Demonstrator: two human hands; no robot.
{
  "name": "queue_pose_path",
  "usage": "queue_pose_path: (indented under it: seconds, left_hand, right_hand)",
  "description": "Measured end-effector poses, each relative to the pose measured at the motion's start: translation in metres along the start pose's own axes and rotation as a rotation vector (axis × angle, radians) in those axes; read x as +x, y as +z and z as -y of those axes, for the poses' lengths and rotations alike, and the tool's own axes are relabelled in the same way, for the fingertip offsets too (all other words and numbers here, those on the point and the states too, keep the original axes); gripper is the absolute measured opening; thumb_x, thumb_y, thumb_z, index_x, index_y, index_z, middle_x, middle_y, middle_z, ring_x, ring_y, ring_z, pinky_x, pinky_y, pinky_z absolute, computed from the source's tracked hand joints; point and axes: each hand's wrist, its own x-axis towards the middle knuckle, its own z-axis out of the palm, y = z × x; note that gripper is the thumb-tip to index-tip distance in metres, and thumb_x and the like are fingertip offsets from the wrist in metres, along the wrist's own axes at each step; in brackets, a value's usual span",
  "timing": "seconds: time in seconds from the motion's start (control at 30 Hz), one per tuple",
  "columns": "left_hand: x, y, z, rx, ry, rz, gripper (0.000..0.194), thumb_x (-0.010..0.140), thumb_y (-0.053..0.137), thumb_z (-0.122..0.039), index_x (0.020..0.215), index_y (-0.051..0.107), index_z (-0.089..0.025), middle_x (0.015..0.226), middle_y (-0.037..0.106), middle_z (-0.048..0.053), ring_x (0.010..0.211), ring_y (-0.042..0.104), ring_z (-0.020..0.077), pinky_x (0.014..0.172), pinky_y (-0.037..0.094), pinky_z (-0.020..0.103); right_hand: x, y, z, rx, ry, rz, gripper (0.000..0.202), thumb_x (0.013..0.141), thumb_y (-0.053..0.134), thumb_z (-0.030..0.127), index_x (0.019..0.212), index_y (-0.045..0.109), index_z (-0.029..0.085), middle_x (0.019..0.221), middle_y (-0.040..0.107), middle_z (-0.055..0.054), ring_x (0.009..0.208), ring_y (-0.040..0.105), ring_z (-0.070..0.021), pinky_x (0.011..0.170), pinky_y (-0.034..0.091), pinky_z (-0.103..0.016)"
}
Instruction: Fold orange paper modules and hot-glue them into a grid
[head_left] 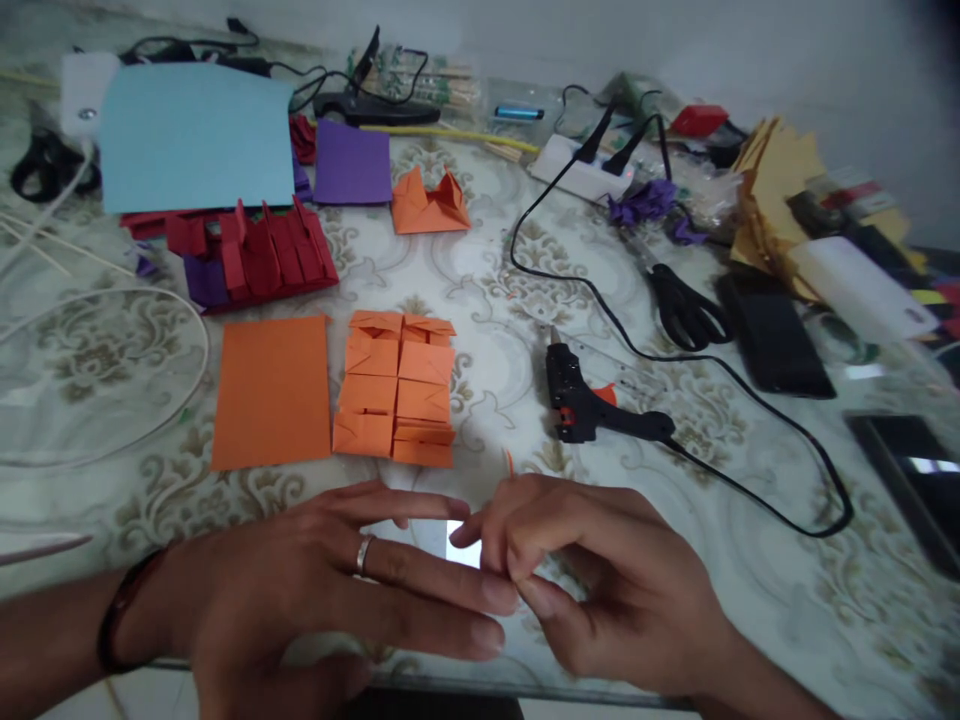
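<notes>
My left hand (pixel 330 575), with a ring and a dark wristband, is held over the front edge of the table, fingers stretched out and apart. My right hand (pixel 600 580) is closed in a pinch at the left hand's fingertips; whatever lies between its fingers is too small to make out. Just beyond the hands lie an orange sheet (pixel 272 392) and a block of folded orange pieces (pixel 397 390). To their right a black glue gun (pixel 581 400) rests on its side. A folded orange piece (pixel 431 202) stands farther back.
Dark red folded pieces (pixel 277 250), a light blue sheet (pixel 196 135) and a purple sheet (pixel 352 162) are at the back left. Scissors (pixel 686 308), a power strip (pixel 581 170), phones (pixel 776 335) and yellow paper (pixel 776 190) lie right. The glue gun's cord loops across the right side.
</notes>
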Motion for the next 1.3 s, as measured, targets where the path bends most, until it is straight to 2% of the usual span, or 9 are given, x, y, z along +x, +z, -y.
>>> queue_pose_path:
  seconds: [0.2,0.3,0.4,0.57,0.73,0.93,1.03,1.13,1.3]
  left_hand:
    - [0.001,0.000,-0.001,0.166,0.039,-0.037,0.082,0.073,0.046,0.001,0.151,0.049,-0.022,0.157,0.060,-0.005,0.155,0.043,0.0161,0.135,0.023,0.039]
    - [0.002,-0.003,-0.001,0.303,0.059,-0.064,0.076,0.075,0.049,-0.004,0.150,0.051,-0.021,0.157,0.060,-0.004,0.162,0.029,0.0174,0.136,0.020,0.040]
    - [0.000,-0.005,-0.001,0.465,0.046,-0.052,0.072,0.083,0.054,-0.011,0.153,0.050,-0.022,0.159,0.057,-0.005,0.166,0.017,0.0196,0.138,0.012,0.044]
    - [0.000,-0.004,-0.002,0.545,0.025,0.072,0.067,0.093,0.056,-0.017,0.159,0.045,-0.027,0.167,0.045,-0.011,0.164,0.024,0.0173,0.139,0.007,0.042]
    - [0.003,-0.002,-0.001,0.520,0.041,0.083,0.064,0.095,0.059,-0.020,0.158,0.049,-0.025,0.165,0.047,-0.009,0.161,0.033,0.0202,0.139,0.020,0.045]
    - [0.003,-0.001,0.001,0.516,0.053,0.081,0.064,0.094,0.060,-0.020,0.157,0.049,-0.024,0.165,0.049,-0.008,0.160,0.034,0.0206,0.137,0.025,0.046]
    - [0.002,0.001,0.000,0.523,0.053,0.086,0.063,0.094,0.058,-0.020,0.157,0.050,-0.025,0.166,0.047,-0.009,0.162,0.031,0.0203,0.138,0.021,0.046]
    - [0.002,0.001,-0.001,0.533,0.040,0.102,0.063,0.096,0.056,-0.020,0.158,0.047,-0.026,0.167,0.043,-0.010,0.163,0.026,0.0199,0.139,0.013,0.046]
    - [0.003,-0.002,0.000,0.510,0.047,0.140,0.061,0.097,0.055,-0.021,0.158,0.048,-0.025,0.167,0.042,-0.008,0.164,0.025,0.0192,0.139,0.004,0.047]
  right_hand:
    - [0.001,0.001,-0.002,0.116,0.047,0.013,0.017,0.090,0.069,0.006,0.093,0.064,0.022,0.083,0.071,0.001,0.079,0.071,-0.0134,0.076,0.061,-0.028]
    - [-0.002,0.002,-0.005,0.292,0.178,-0.006,0.009,0.099,0.066,0.015,0.098,0.066,0.023,0.085,0.068,0.000,0.082,0.070,-0.0140,0.083,0.062,-0.031]
    - [0.000,0.001,-0.011,0.498,0.304,-0.139,0.015,0.106,0.059,0.027,0.092,0.061,0.023,0.080,0.064,0.001,0.077,0.065,-0.0137,0.085,0.061,-0.033]
    - [0.012,-0.002,-0.015,0.701,0.316,-0.290,0.030,0.104,0.057,0.032,0.077,0.050,0.023,0.065,0.050,0.005,0.056,0.045,-0.0121,0.065,0.054,-0.029]
    - [0.016,-0.003,-0.011,0.643,0.321,-0.284,0.045,0.104,0.055,0.040,0.065,0.039,0.024,0.051,0.037,0.006,0.047,0.035,-0.0127,0.055,0.047,-0.029]
    - [0.008,-0.002,-0.012,0.426,0.364,-0.290,0.034,0.107,0.057,0.037,0.077,0.060,0.021,0.061,0.051,0.003,0.058,0.051,-0.0132,0.060,0.049,-0.027]
    - [0.007,-0.002,-0.008,0.247,0.450,-0.180,0.021,0.103,0.067,0.036,0.089,0.070,0.020,0.073,0.064,0.000,0.067,0.060,-0.0128,0.063,0.051,-0.024]
    - [0.008,-0.002,-0.004,0.228,0.463,-0.057,0.016,0.099,0.071,0.033,0.093,0.073,0.019,0.078,0.070,-0.001,0.069,0.064,-0.0120,0.063,0.052,-0.022]
    - [0.009,-0.001,-0.004,0.248,0.444,-0.012,0.016,0.099,0.071,0.033,0.093,0.075,0.018,0.077,0.072,-0.001,0.070,0.065,-0.0117,0.064,0.053,-0.022]
